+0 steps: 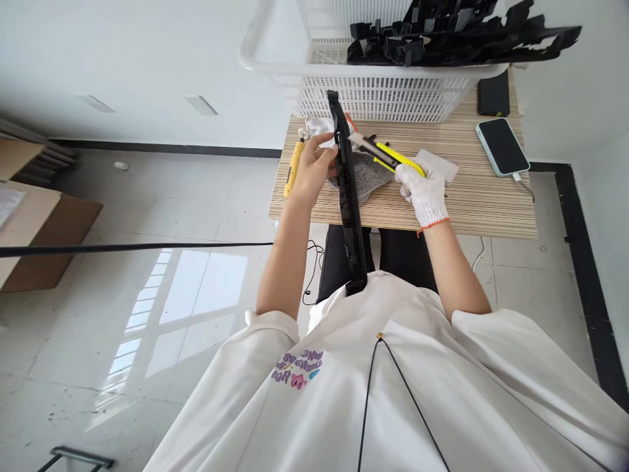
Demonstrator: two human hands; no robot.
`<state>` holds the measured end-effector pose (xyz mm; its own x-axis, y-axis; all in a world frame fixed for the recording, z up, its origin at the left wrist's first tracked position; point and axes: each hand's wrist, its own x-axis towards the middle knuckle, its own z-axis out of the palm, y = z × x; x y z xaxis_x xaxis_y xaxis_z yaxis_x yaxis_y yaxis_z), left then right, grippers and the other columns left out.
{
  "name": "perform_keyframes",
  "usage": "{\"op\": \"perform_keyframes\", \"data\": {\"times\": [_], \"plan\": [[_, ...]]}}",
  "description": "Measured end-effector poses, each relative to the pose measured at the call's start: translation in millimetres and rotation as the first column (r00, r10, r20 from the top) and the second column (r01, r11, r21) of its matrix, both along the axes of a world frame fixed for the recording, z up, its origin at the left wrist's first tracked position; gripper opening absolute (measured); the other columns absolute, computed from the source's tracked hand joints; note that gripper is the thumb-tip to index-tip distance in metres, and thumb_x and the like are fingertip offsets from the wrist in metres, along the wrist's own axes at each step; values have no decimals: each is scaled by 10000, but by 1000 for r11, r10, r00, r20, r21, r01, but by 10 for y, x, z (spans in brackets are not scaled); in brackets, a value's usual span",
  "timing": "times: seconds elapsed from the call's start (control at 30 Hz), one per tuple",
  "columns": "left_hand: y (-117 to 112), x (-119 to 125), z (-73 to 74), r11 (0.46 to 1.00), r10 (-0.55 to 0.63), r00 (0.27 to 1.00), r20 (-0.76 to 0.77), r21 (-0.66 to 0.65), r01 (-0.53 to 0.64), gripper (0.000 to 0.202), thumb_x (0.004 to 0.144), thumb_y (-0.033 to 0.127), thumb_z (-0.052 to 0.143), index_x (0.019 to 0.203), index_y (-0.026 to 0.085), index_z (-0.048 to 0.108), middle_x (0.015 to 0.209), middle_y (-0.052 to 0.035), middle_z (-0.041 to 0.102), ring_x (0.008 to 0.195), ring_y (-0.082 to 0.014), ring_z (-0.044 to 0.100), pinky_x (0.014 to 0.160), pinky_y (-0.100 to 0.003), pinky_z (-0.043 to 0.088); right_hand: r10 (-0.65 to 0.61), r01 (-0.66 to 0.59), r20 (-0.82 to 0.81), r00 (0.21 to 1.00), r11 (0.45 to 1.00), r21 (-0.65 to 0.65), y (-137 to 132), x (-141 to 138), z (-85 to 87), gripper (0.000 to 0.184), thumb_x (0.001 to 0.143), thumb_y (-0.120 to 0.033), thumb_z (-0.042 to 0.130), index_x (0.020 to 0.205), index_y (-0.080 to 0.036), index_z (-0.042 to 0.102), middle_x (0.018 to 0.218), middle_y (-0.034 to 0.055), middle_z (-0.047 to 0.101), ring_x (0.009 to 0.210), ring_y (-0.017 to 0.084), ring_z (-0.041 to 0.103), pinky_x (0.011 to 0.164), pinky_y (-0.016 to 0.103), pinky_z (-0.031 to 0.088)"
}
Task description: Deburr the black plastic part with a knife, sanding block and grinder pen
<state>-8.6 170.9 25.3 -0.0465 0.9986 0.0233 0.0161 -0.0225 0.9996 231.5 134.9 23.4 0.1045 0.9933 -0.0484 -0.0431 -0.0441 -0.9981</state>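
Observation:
My bare left hand (314, 166) grips a long black plastic part (350, 203) near its upper end. The part stands lengthwise before me, its lower end against my white shirt. In a white knitted glove, my right hand (423, 190) is closed around a yellow and black utility knife (398, 159). The knife's blade end points left and lies close to the upper stretch of the part; whether it touches cannot be made out. Beneath them a grey cloth (369, 178) lies on the table.
A white basket (373, 98) of black plastic parts (442, 42) stands at the table's back. On the wooden table (486, 210) lie a yellow tool (293, 169), a phone (503, 147) on a cable, a black flat object (494, 95) and a white flat piece (437, 164). Cardboard boxes (54, 223) stand left.

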Motion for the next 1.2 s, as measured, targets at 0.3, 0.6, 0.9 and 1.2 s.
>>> {"op": "perform_keyframes", "data": {"times": [0.3, 0.6, 0.9, 1.2], "plan": [[316, -15, 173, 993, -112, 991, -69, -33, 109, 310, 919, 512, 665, 1145, 322, 570, 831, 38, 703, 1129, -230, 629, 967, -459, 493, -2, 2, 5, 1000, 1000, -1, -3, -8, 25, 239, 753, -405, 752, 882, -222, 667, 664, -30, 584, 436, 62, 405, 371, 212, 247], [188, -56, 196, 979, -194, 980, -51, -75, 190, 395, 801, 227, 769, 1149, 244, 583, 872, -3, 709, 1041, -242, 698, 893, -425, 566, 102, -104, -26, 994, 993, -53, -26, 7, 47, 266, 724, -383, 795, 890, -226, 659, 633, -34, 596, 425, 59, 399, 363, 202, 224], [148, -11, 379, 984, -143, 986, -84, -120, 133, 288, 867, 188, 647, 1142, 242, 582, 1028, -51, 727, 1075, -247, 705, 866, -365, 582, 181, -181, -31, 983, 984, 0, -28, -44, -7, 243, 719, -332, 815, 894, -206, 702, 591, -43, 562, 419, 53, 400, 370, 195, 274], [105, -74, 449, 979, -158, 985, -64, -142, 148, 158, 927, 227, 594, 1085, 232, 596, 999, -42, 726, 1041, -228, 713, 858, -355, 583, 156, -156, -15, 988, 988, -17, -25, -76, -5, 238, 716, -319, 789, 901, -197, 703, 604, -48, 575, 420, 45, 389, 362, 188, 262]]}}
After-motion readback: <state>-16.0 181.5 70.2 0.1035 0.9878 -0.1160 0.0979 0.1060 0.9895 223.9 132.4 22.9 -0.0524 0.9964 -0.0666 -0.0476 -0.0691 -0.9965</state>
